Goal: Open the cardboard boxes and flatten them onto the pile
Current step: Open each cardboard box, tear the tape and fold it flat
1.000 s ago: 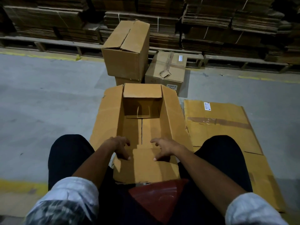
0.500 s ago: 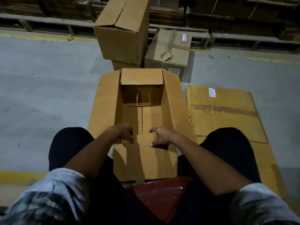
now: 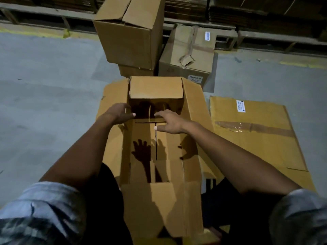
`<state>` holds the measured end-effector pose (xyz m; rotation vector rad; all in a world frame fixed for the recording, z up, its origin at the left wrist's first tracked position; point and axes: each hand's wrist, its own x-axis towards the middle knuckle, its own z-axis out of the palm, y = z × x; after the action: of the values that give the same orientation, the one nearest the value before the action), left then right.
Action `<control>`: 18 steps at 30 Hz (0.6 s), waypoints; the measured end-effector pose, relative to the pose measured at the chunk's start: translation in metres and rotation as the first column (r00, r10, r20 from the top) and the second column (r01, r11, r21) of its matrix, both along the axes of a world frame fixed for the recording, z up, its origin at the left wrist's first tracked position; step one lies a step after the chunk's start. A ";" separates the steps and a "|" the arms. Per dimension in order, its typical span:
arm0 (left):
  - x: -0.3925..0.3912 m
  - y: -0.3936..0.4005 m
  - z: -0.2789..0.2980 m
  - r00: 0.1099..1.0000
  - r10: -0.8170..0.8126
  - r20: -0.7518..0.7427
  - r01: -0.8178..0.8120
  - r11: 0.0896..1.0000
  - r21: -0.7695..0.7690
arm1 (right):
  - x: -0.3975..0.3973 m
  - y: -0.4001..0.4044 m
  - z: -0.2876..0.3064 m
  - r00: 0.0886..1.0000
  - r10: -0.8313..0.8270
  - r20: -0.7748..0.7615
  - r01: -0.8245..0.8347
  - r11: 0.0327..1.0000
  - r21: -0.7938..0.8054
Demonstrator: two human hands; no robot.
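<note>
We look down from the person's head at an open box (image 3: 159, 138) lying on the grey floor (image 3: 49, 89) between their knees, its long side flaps spread left and right and its far end flap (image 3: 155, 87) standing up over a dark inner space. Both arms reach forward into it. The left hand (image 3: 118, 113) rests at the left inner edge near the far end, fingers extended and loosely spread, thumb tip toward the middle; we cannot tell whether it grips the edge. The right hand (image 3: 169, 122) lies palm down, fingers fairly straight, over a small bottom flap (image 3: 150, 120) at the far end, seemingly touching it. The hands cast shadows on the box bottom.

Just right of the box lies the pile (image 3: 256, 135) of flattened cardboard, with a white label and a strip of clear tape on top. Beyond the box stand a tall closed box (image 3: 129, 38), stacked on another, and beside it a taped box (image 3: 191, 55) with torn tape and a handwritten label. Along the back, pallets (image 3: 265, 13) hold stacked flat cardboard. Rolled pale sleeves (image 3: 44, 206) frame the bottom corners.
</note>
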<state>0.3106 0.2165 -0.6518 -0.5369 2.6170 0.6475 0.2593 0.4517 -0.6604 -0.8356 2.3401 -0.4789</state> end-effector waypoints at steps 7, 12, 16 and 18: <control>-0.042 -0.004 -0.046 0.988 0.014 0.152 -0.007 0.999 -0.044 | -0.080 -0.053 -0.043 0.995 -0.098 0.016 0.097 0.993 0.068; -0.060 -0.010 -0.071 0.987 0.130 0.092 -0.129 0.991 -0.020 | -0.107 -0.086 -0.089 0.988 -0.111 0.103 0.094 0.983 0.158; -0.060 -0.007 -0.082 0.989 0.118 0.087 -0.110 0.990 -0.089 | -0.108 -0.103 -0.122 0.996 -0.075 0.049 0.061 0.967 0.248; -0.060 -0.009 -0.082 0.990 0.103 0.095 -0.090 0.988 -0.129 | -0.103 -0.110 -0.130 0.989 -0.086 -0.116 0.111 0.967 0.229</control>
<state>0.2509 0.2073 -0.7340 -0.7193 2.5601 0.4753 0.1566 0.3415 -0.7902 -0.6481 2.4840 -0.1947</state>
